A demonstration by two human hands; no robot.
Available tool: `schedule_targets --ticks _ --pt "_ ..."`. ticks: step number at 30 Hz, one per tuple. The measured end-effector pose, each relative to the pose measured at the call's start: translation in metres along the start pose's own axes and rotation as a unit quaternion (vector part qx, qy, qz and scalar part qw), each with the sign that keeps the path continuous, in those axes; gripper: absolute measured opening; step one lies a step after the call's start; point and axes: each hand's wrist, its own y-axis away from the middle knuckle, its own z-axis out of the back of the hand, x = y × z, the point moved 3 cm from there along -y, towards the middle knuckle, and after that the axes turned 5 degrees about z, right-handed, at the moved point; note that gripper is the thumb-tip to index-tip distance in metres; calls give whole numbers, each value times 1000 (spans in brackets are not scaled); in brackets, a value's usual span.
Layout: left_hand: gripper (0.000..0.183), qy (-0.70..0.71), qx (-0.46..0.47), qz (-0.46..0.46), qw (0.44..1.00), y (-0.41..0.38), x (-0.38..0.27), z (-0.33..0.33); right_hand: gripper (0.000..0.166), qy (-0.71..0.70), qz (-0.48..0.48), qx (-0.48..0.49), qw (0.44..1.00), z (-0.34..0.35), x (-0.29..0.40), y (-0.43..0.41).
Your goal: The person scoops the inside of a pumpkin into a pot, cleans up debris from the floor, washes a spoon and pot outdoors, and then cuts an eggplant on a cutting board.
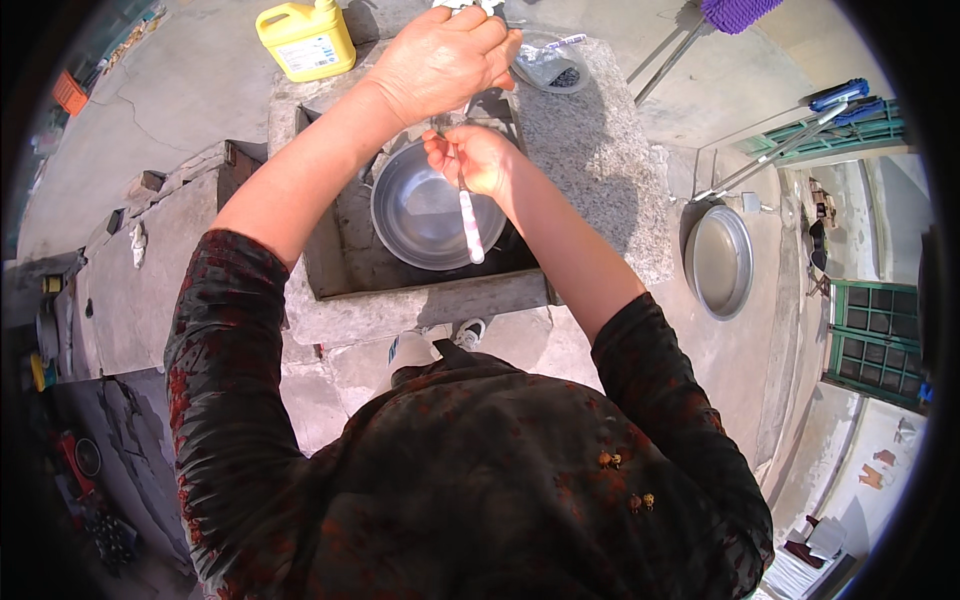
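Observation:
My right hand (480, 161) grips a utensil by its thin metal part; its pink-and-white handle (471, 225) points down toward me. The utensil's head is hidden by my fingers. Below that hand, a round metal basin (416, 236) sits inside a stone sink (360, 286) and seems to hold clear water. My left hand (450, 60) is bent over at the far edge of the sink, above and beyond my right hand. What lies under its fingers is hidden.
A yellow plastic jug (307, 45) stands at the sink's far left corner. On the speckled stone slab (585, 165) to the right rests a clear plastic bowl (551, 71) with a purple-and-white handled item (566, 41). Mops (772, 154) lean near another metal basin (720, 262).

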Motion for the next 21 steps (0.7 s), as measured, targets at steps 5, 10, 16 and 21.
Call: schedule_targets --ticks 5,10,16,21 --pt "55 371 -75 469 798 84 -6 -58 13 -44 -39 -5 998 10 -5 -7" --pt "38 676 72 636 365 151 -81 -132 12 68 -43 -36 996 21 -20 -6" --pt "8 700 19 626 343 171 -96 -175 11 40 -111 14 993 28 -33 2" --pt "8 780 16 607 153 152 -107 -131 9 58 -91 22 994 38 -22 10"
